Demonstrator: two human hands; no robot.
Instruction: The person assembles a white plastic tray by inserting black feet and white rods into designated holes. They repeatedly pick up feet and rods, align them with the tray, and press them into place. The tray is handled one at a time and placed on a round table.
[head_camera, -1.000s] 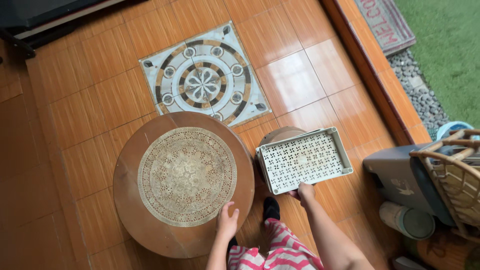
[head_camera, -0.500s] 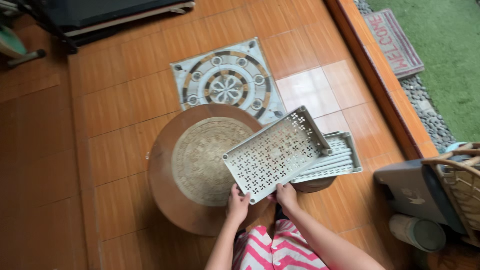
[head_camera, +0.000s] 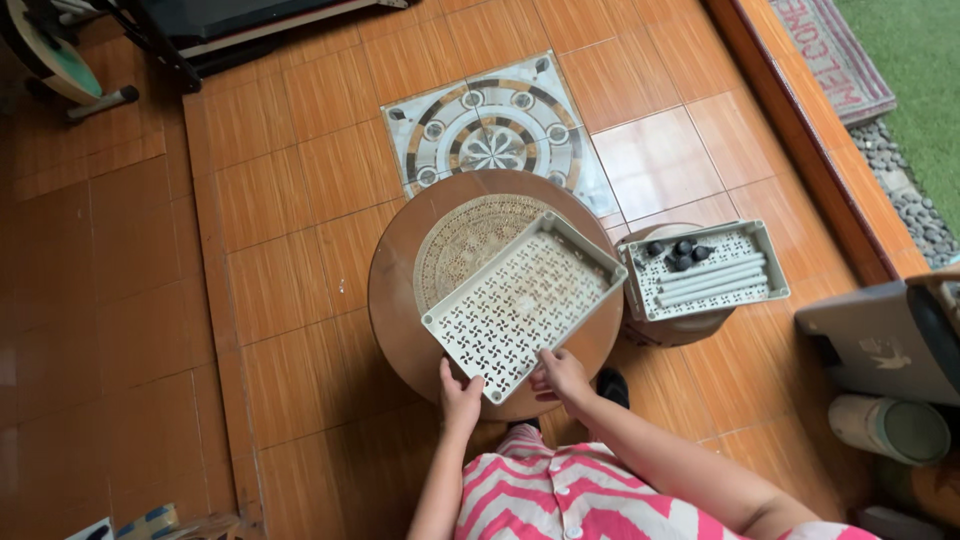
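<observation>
A pale perforated plastic tray (head_camera: 520, 305) lies tilted across the round brown table (head_camera: 395, 290), covering part of the table's woven round centre. My left hand (head_camera: 458, 395) grips the tray's near corner. My right hand (head_camera: 563, 377) holds its near edge. A second tray of the same kind (head_camera: 745, 240) rests on a small round stool to the right. It holds several white tubes and dark round pieces.
A patterned floor tile (head_camera: 490, 125) lies beyond the table. A raised wooden step (head_camera: 800, 130) and a doormat (head_camera: 830, 50) run along the right. A grey box (head_camera: 880, 340) and a cylindrical container (head_camera: 890, 428) stand at the right. Dark furniture legs (head_camera: 160, 50) are at top left.
I lifted the upper tray off the stack on the stool and brought it left onto the round table. The lower tray with tubes and dark pieces is now uncovered.
</observation>
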